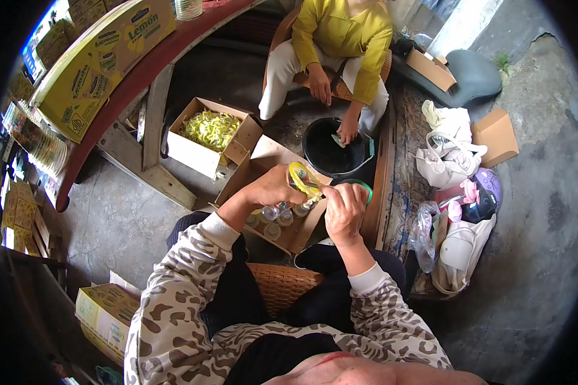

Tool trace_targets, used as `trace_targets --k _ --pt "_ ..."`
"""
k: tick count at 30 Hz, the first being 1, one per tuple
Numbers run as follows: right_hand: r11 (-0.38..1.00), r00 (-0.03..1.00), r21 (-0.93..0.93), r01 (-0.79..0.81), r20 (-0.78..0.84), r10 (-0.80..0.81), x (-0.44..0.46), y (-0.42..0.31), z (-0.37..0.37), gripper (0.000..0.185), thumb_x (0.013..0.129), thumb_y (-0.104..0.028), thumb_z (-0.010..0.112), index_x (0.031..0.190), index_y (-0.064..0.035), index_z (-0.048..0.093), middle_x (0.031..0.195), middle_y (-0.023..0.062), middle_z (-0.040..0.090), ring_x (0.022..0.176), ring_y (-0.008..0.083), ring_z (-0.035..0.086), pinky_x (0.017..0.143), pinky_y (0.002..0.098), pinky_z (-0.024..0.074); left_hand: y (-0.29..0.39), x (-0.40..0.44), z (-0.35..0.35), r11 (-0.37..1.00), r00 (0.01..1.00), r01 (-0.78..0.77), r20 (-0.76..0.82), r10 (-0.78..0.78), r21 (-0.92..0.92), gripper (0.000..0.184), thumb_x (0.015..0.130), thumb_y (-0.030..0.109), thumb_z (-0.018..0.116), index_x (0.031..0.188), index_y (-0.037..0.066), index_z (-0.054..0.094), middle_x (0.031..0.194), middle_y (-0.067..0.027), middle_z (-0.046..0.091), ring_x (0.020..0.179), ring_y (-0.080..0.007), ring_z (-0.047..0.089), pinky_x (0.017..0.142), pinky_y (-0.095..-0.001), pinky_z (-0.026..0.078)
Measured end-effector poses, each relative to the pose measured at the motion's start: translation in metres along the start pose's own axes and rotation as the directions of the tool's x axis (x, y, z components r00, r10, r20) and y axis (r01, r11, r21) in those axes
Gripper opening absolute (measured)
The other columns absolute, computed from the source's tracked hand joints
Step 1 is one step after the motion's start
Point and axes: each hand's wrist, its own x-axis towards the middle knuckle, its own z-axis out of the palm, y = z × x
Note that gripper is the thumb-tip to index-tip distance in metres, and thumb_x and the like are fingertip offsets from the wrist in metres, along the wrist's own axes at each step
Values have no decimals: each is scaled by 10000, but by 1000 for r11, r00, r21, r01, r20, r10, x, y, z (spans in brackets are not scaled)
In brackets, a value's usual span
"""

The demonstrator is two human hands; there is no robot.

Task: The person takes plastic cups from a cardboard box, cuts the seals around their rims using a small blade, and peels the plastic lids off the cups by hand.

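Observation:
My left hand [275, 186] is closed around a small plastic cup with a yellow printed lid [304, 178], held tilted in front of me. My right hand [345, 213] is at the cup's right edge, thumb and fingers pinched together. What sits between those fingertips is too small to make out. Beneath my hands stands an open cardboard box [300, 235] with several clear plastic cups [273, 230] inside. A green-rimmed container [364, 190] is partly hidden behind my right hand.
A cardboard box [192, 154] of yellow-green strips [212, 133] stands ahead left. Opposite, a person in a yellow top [343, 32] reaches into a black bucket [321, 154]. Bags [446, 163] and a helmet [490, 186] lie right. Lemon drink cartons [103, 70] line the red-edged table [119, 90].

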Motion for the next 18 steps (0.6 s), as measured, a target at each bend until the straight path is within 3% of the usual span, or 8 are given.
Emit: trace_targets --k 4,7,9,10,13,15,18 --pt "999 999 8 -36 7 36 -1 2 3 132 793 -63 643 909 -117 677 815 21 538 793 228 542 778 390 403 3 0 3 990 994 97 51 -92 -106 376 699 106 812 1021 12 642 939 -28 672 862 -107 595 792 -280 500" --pt "987 990 77 -143 12 142 0 9 9 130 791 -44 675 892 -125 683 810 22 552 794 232 556 777 387 405 1 3 5 998 999 30 -17 -30 -47 398 695 95 809 1041 19 627 958 -33 658 877 -126 597 809 -296 499" --pt "946 972 227 -233 25 234 0 17 13 141 783 -25 714 873 -132 690 792 22 559 799 235 571 773 386 411 -7 6 7 983 988 -65 -130 88 173 450 685 84 811 1077 21 599 982 -42 637 899 -150 600 822 -309 501" --pt "934 965 248 -255 10 261 1 20 12 139 781 -22 735 863 -129 703 769 16 563 787 229 579 773 381 416 1 5 8 971 980 -84 -159 122 224 508 660 119 858 1093 21 611 1010 -94 694 922 -168 648 858 -320 518" --pt "878 940 340 -338 85 330 1 41 5 105 781 -35 734 857 -105 717 797 25 621 790 236 608 780 366 423 -3 9 7 961 960 -153 -196 201 232 487 682 133 847 1089 20 603 963 -84 674 887 -169 638 825 -328 523" --pt "855 907 316 -411 47 418 7 62 -8 83 806 -22 721 865 -81 727 810 72 655 793 265 629 730 379 452 -6 9 5 949 941 -141 -258 217 283 443 710 135 825 1074 19 601 935 -73 664 868 -162 630 807 -328 523" --pt "744 778 242 -622 91 621 -6 115 -19 86 811 -22 726 893 -47 728 854 112 691 798 273 676 722 370 513 -9 10 4 957 938 -139 -276 210 254 440 723 161 836 1060 12 596 949 -91 670 873 -164 641 810 -321 523"
